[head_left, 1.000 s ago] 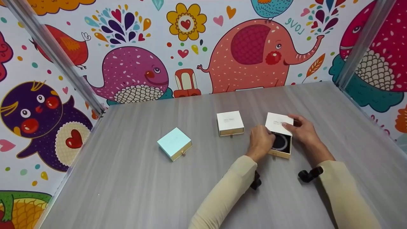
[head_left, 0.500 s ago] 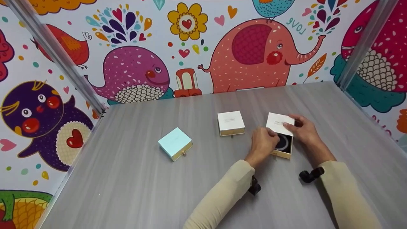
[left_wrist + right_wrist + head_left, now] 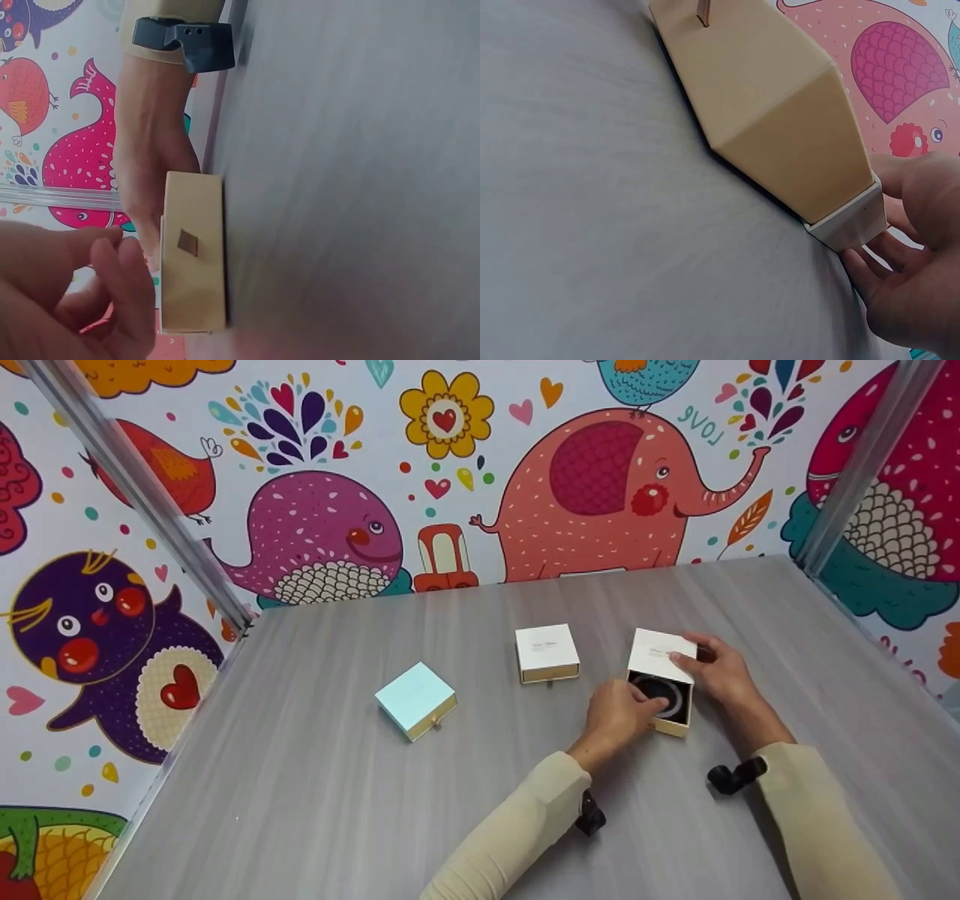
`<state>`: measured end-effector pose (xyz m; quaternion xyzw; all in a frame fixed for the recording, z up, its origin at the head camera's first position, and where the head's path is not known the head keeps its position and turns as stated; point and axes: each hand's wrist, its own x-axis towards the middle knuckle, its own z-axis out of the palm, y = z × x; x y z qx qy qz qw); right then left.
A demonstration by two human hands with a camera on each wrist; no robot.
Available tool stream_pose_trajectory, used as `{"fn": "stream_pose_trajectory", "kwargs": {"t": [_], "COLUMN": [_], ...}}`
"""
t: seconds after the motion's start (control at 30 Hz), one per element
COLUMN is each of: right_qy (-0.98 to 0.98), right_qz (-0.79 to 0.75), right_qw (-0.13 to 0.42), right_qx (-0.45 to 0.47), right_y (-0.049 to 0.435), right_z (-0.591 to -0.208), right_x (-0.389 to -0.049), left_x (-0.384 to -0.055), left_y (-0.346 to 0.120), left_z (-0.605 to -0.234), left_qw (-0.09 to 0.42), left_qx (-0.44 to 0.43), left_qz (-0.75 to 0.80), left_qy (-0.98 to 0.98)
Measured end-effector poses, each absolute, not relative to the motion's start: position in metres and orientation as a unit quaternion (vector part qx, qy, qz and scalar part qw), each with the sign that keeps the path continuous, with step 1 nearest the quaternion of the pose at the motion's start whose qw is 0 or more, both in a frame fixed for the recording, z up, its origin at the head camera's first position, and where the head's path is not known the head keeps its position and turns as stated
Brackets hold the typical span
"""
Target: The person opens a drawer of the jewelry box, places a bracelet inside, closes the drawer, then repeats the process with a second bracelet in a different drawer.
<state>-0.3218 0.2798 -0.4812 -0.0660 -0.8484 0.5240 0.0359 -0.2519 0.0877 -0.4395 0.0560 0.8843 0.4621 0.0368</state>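
Observation:
A white box [image 3: 661,654] with a cream drawer [image 3: 193,292] pulled partly out stands at the right of the table. Inside the drawer, a pale ring-shaped bracelet [image 3: 679,701] lies on black lining. My right hand [image 3: 724,671] grips the white sleeve from its right side, thumb on top; the right wrist view shows fingers at its side. Over the drawer's left part is my left hand [image 3: 619,712], fingers bent and thumb tip near the bracelet. In the left wrist view its fingertips come close together above the box; whether they pinch anything is hidden.
A second white box [image 3: 547,651] stands shut to the left of the drawer. Farther left sits a light blue box [image 3: 415,697], turned at an angle. The grey table [image 3: 315,780] meets a cartoon-printed wall [image 3: 465,472] at the back.
My left hand has shifted down towards the drawer's front, uncovering more of the lining and bracelet. The right hand keeps its grip on the box.

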Motion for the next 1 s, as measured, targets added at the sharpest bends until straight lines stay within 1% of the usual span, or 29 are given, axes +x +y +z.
{"fn": "stream_pose_trajectory", "kwargs": {"t": [0.27,0.57,1.0], "right_qy": [-0.848,-0.847,-0.846], "right_qz": [0.526,0.527,0.528], "right_qw": [0.028,0.037,0.038], "right_qx": [-0.066,-0.059,-0.062], "right_y": [0.28,0.282,0.281], "right_z": [-0.48,-0.483,-0.483], "right_x": [-0.323,-0.323,-0.322], "left_x": [-0.249,-0.25,-0.248], "left_y": [0.08,0.079,0.081], "left_z": [-0.444,-0.452,-0.456], "left_qw": [0.074,0.11,0.107], "left_qx": [0.052,0.016,0.006], "left_qz": [0.456,0.481,0.49], "left_qy": [0.885,0.87,0.865]}}
